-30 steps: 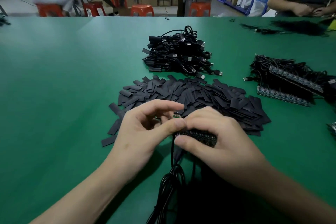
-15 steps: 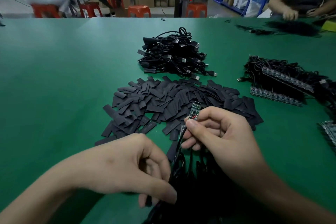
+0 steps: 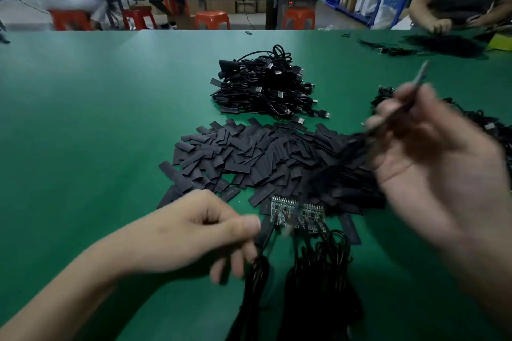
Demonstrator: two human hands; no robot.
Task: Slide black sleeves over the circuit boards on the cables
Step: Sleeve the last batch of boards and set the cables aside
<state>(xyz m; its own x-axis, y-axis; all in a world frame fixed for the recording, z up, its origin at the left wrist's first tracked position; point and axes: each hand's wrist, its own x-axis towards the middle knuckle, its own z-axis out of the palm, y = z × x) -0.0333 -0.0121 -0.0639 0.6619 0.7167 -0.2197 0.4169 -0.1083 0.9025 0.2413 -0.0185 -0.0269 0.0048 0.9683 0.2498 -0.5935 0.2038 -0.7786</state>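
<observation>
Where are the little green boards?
In the head view, the circuit boards lie bottom-centre, at the near edge of the black sleeves, just right of the left hand.

1. The bare left grip hung low, forearm entering from the lower left, fingers curled and thumb pressed forward, pinching a thin black cable.
2. The bare right grip was raised at the right, palm facing the camera, motion-blurred, fingertips pinching a slim grey-tipped strip.
3. Both were well apart.
</observation>
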